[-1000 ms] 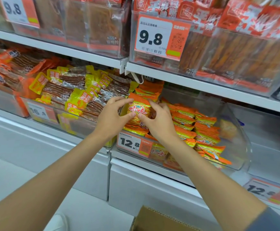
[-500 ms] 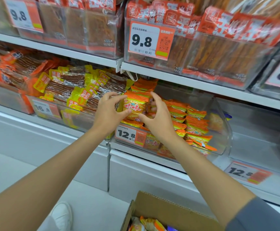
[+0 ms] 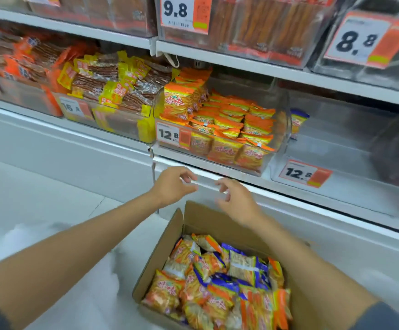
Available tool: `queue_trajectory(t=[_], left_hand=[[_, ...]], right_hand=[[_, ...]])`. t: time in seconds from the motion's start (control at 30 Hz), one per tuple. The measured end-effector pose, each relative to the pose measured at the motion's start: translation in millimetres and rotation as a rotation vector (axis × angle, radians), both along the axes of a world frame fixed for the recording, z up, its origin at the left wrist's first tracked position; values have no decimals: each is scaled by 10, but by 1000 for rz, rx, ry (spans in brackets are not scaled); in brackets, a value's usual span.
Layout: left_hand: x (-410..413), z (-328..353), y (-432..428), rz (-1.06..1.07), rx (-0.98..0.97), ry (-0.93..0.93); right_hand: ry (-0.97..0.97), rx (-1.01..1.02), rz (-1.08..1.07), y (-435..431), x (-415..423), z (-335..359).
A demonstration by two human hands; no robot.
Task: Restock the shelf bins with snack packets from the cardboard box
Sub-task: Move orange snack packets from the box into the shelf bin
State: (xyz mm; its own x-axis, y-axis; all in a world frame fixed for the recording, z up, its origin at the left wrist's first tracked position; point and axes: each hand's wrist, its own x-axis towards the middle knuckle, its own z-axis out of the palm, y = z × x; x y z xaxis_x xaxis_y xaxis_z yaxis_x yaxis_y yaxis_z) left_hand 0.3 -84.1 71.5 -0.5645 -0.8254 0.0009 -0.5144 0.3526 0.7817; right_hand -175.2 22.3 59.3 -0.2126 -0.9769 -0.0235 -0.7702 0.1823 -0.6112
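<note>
An open cardboard box (image 3: 189, 225) stands on the floor at lower centre, filled with several orange and blue snack packets (image 3: 219, 279). Above it, a clear shelf bin (image 3: 281, 120) tagged 12.8 holds several orange packets (image 3: 231, 115), with an upright stack (image 3: 179, 103) at its left end. My left hand (image 3: 172, 185) and my right hand (image 3: 237, 201) hover empty between the bin and the box, fingers loosely curled, just over the box's far flap. Neither hand touches a packet.
To the right, a nearly bare clear bin (image 3: 350, 144) also tagged 12.8 holds one blue packet (image 3: 297, 122). Left of the orange bin sits a bin of yellow-and-brown packets (image 3: 112, 89). The upper shelf (image 3: 241, 60) carries bins tagged 9.8 and 8.8. White floor lies left of the box.
Both hands let go of the orange packet stack in the bin and dropped down toward the box. The view tilted down, showing the box's contents.
</note>
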Motion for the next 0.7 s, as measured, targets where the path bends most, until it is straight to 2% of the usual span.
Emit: queue_trajectory(t=[0.17, 0.27, 0.37, 0.43, 0.5, 0.57, 0.7], left_hand=[[268, -595, 298, 35, 125, -126], [292, -699, 306, 58, 148, -149], [265, -756, 321, 50, 159, -161], [273, -792, 328, 52, 172, -171], [297, -802, 330, 60, 191, -167], [313, -797, 311, 87, 198, -157], [307, -769, 287, 196, 240, -152]], right_hand=[[-240, 260, -57, 534, -58, -815], [-386, 342, -132, 443, 39, -1301], [-518, 468, -88, 231, 283, -1630], [-513, 504, -60, 158, 430, -1792], [-412, 526, -19, 159, 500, -1944], [-379, 534, -20, 176, 451, -1937], [-515, 455, -148, 221, 200, -1471]])
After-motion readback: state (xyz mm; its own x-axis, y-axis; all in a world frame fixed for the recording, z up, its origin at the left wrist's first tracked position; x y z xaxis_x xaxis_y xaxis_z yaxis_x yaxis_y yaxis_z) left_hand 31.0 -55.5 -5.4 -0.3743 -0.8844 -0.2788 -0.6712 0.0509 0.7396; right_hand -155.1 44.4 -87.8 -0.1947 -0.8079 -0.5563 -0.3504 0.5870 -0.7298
